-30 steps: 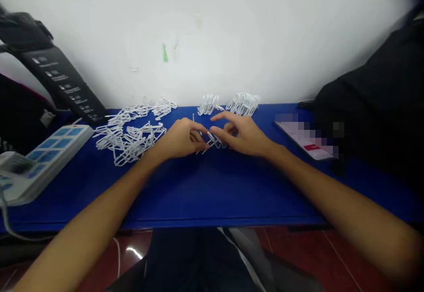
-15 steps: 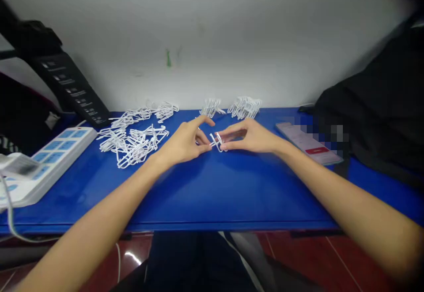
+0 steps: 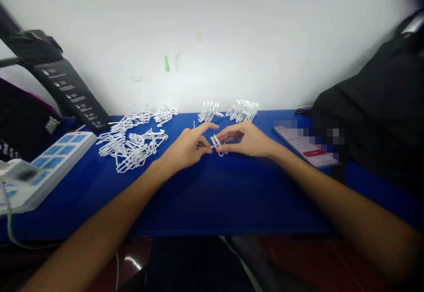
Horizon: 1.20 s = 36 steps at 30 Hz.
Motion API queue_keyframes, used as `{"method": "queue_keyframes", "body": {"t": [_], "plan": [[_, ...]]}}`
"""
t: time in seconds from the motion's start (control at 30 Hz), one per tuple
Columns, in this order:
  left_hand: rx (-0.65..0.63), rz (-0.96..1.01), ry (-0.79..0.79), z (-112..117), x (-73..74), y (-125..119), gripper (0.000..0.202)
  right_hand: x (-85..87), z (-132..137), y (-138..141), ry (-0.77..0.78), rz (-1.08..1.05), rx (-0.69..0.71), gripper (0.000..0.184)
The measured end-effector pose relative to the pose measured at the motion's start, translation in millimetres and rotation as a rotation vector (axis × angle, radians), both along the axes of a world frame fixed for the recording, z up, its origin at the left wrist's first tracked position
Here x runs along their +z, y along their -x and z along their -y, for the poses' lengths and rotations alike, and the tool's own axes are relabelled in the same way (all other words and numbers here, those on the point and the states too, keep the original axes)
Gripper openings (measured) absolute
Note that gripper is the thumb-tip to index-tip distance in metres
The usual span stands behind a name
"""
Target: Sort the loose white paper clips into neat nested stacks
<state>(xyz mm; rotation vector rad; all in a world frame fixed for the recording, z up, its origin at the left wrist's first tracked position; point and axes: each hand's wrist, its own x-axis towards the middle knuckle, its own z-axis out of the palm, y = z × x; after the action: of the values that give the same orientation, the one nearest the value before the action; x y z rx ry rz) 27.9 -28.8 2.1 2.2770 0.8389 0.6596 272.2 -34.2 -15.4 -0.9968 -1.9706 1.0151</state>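
My left hand (image 3: 187, 150) and my right hand (image 3: 250, 141) meet over the middle of the blue table. Between right thumb and fingers I hold a small bunch of white bent-wire hooks (image 3: 218, 146), which look like curtain hooks. The left thumb and a finger pinch at the bunch's left end, while the left index finger arches above. A thin white wire tip shows behind the left hand; the rest of it is hidden. Left of my hands lies a tangled heap of white hooks (image 3: 134, 148). Two neater clusters, one smaller (image 3: 209, 111) and one larger (image 3: 243, 110), sit by the wall.
A white power strip (image 3: 56, 164) with blue socket panels and a plugged-in adapter lies at the left. Behind it leans a black printed panel (image 3: 74, 91). On the right are a phone (image 3: 304, 146) and black cloth (image 3: 371, 106). The blue table (image 3: 225, 199) meets a white wall (image 3: 238, 40).
The hooks between my fingers have gone from crossed to side by side, with the right fingers closer around them. My left hand stays beside them. The wall looks brighter and the view has shifted slightly.
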Motion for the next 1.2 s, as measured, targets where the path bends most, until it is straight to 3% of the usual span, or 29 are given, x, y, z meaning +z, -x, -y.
{"method": "queue_keyframes", "body": {"t": [0.37, 0.53, 0.73, 0.87, 0.97, 1.07, 1.2], "plan": [[0.04, 0.025, -0.004, 1.9, -4.0, -4.0, 0.06, -2.1, -0.1, -0.5, 0.039, -0.032, 0.012, 0.05], [0.031, -0.024, -0.069, 1.1, -2.0, -5.5, 0.059, -6.4, -1.5, 0.1, 0.079, -0.044, 0.034, 0.064], [0.022, -0.124, -0.145, -1.0, 5.2, 2.9, 0.053, 5.6, 2.8, 6.3, -0.11, 0.04, 0.056, 0.037], [0.195, -0.114, -0.396, -8.9, 14.0, 12.9, 0.026, 8.7, -0.4, 5.4, -0.166, 0.102, 0.044, 0.035], [0.4, -0.102, -0.505, -19.0, 19.7, 20.6, 0.034, 7.4, -2.7, 3.8, -0.209, 0.173, 0.006, 0.036], [0.362, -0.175, -0.376, -29.0, 16.5, 27.7, 0.046, 5.9, -1.7, 3.6, -0.247, 0.257, -0.044, 0.037], [0.234, -0.212, -0.212, -39.1, 2.7, 33.2, 0.022, 1.9, -1.1, 4.3, -0.238, 0.294, -0.087, 0.036]]}}
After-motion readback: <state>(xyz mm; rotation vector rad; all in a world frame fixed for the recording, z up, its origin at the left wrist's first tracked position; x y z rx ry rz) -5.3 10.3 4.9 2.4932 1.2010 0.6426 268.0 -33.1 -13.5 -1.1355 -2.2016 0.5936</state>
